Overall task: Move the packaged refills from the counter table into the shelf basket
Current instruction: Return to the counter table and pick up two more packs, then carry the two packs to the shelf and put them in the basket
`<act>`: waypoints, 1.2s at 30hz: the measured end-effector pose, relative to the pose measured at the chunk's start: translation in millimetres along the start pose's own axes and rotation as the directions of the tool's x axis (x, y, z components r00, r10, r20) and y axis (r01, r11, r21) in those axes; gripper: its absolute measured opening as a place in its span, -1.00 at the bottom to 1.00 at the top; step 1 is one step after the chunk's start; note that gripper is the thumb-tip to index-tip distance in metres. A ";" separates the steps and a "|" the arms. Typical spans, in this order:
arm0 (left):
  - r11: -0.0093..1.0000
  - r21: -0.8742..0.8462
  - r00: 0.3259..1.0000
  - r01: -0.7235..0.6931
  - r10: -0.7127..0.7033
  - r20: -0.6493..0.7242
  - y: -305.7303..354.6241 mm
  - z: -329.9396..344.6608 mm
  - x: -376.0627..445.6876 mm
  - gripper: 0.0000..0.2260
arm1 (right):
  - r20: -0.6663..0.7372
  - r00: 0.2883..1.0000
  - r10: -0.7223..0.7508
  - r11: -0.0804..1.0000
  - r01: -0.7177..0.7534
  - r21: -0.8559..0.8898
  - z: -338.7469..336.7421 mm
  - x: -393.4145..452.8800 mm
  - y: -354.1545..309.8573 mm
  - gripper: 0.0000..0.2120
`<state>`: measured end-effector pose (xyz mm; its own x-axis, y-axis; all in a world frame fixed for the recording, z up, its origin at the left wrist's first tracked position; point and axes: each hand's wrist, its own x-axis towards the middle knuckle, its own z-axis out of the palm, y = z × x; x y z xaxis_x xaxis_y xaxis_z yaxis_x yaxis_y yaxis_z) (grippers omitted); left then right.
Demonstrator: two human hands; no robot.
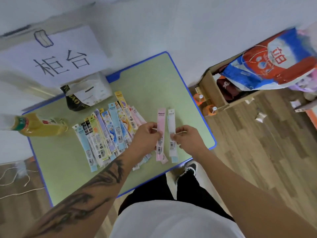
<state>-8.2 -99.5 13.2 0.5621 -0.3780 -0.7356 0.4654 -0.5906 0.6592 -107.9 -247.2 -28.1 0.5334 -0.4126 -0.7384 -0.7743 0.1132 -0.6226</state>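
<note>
Hands (164,136) pinching pink refill pack (161,127) and white refill pack (172,129), under sign (56,55) "柜台"

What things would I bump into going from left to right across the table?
Yellow bottle → fanned row of refill packs → left hand → pink pack → white pack → right hand.
</note>
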 end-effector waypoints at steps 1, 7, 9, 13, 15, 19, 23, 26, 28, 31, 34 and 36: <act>1.000 0.001 1.000 0.005 -0.005 -0.006 -0.2 3.4 -4.4 -0.83 | 0.000 1.000 -0.006 1.000 0.006 0.022 -1.6 -4.2 2.8 -0.89; 1.000 0.000 0.996 0.009 -0.009 -0.088 -9.7 30.3 -43.6 -0.82 | -0.044 0.999 -0.009 0.999 0.007 -0.042 -11.4 -5.2 25.8 -0.79; 1.000 -0.009 0.994 0.014 -0.015 -0.111 -12.6 39.4 -54.3 -0.83 | -0.052 0.999 -0.001 0.999 -0.001 -0.035 -14.5 1.8 30.3 -0.83; 1.000 0.001 0.985 0.016 -0.016 -0.173 -13.8 70.6 -84.9 -0.83 | -0.093 0.995 -0.035 0.999 0.035 -0.004 -37.6 -7.0 44.6 -0.83; 1.000 0.012 0.982 -0.001 0.003 -0.188 -9.2 90.7 -97.0 -0.84 | -0.100 0.992 -0.074 0.997 0.076 0.015 -57.0 -18.9 51.0 -0.80; 0.998 -0.011 0.984 -0.065 0.062 -0.169 12.6 144.3 -117.1 -0.84 | -0.050 0.984 -0.171 0.980 0.175 0.092 -116.3 -59.6 61.2 -0.82; 0.988 -0.025 0.985 -0.150 0.147 -0.094 40.3 216.3 -129.8 -0.84 | -0.136 0.957 -0.258 0.940 0.281 0.193 -197.5 -110.8 86.2 -0.80; 0.978 0.012 0.978 -0.207 0.207 -0.013 59.3 276.1 -136.5 -0.83 | -0.231 0.939 -0.253 0.888 0.321 0.329 -260.1 -146.7 113.0 -0.80; 0.969 0.072 0.971 -0.235 0.230 0.067 70.3 317.1 -141.6 -0.83 | -0.293 0.931 -0.220 0.838 0.333 0.431 -297.8 -167.1 134.8 -0.78; 0.954 0.139 0.949 -0.265 0.233 0.214 87.6 374.9 -148.5 -0.80 | -0.382 0.911 -0.155 0.769 0.354 0.532 -344.9 -187.4 166.2 -0.77; 0.929 0.202 0.905 -0.311 0.225 0.360 108.1 433.0 -152.5 -0.79 | -0.460 0.886 -0.064 0.703 0.367 0.609 -385.4 -202.9 197.7 -0.69; 0.907 0.238 0.869 -0.348 0.217 0.444 119.4 472.3 -154.5 -0.78 | -0.518 0.855 0.005 0.657 0.388 0.646 -410.1 -213.7 218.4 -0.70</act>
<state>-362.3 -448.3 131.9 0.2863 -0.7734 -0.5657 0.0642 -0.5736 0.8166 -530.6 -505.0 100.0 0.2761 -0.8206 -0.5003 -0.0821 0.4985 -0.8630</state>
